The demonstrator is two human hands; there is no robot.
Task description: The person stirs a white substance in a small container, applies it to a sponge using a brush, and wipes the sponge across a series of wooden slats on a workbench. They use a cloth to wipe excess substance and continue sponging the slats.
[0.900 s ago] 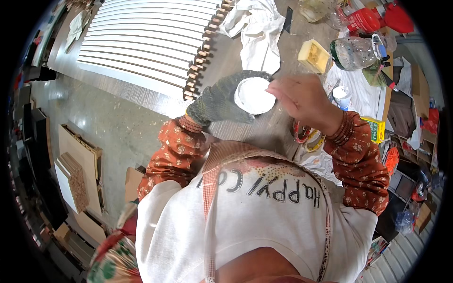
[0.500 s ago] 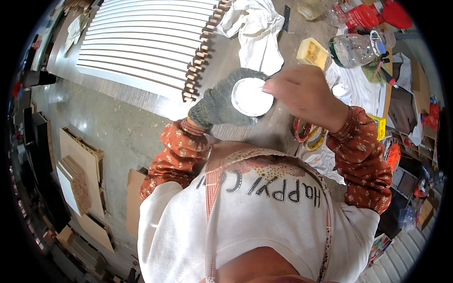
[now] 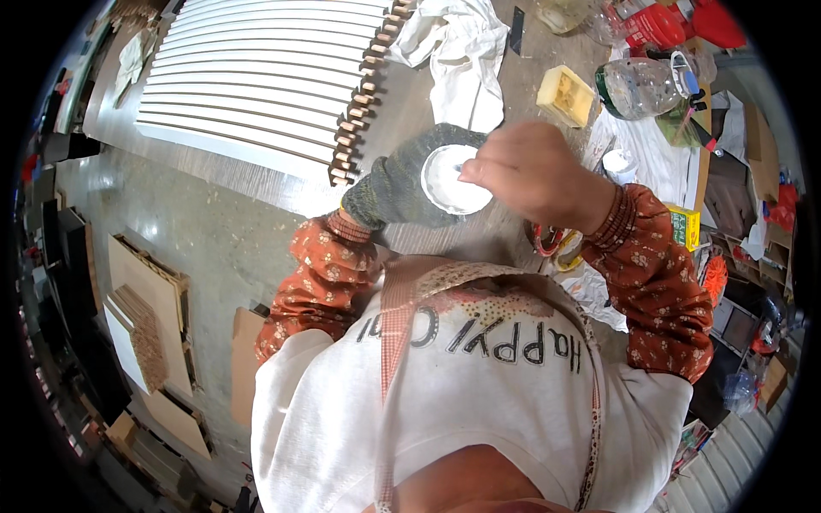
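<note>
My left hand (image 3: 398, 175), in a dark grey knitted glove, is wrapped round a round white tub (image 3: 437, 198). White paste (image 3: 453, 184) lies inside the tub, whose open top faces up. Over its right side reaches my bare right hand (image 3: 526, 171), fingers pinched together. At the fingertips a small greyish end of something thin dips toward the paste; the fingers hide the rest, so its kind cannot be made out.
White slats (image 3: 256, 81) with wooden dowel ends lie in rows on the table. A white cloth (image 3: 466, 77), a cut-open yellowish container (image 3: 566, 96), a clear plastic bottle (image 3: 637, 88), tape rolls (image 3: 547, 239) and a yellow box (image 3: 682, 227) are around my hands.
My right hand has shifted a little left, its fingertips now further over the tub. The tub stays in my left hand, almost unmoved.
</note>
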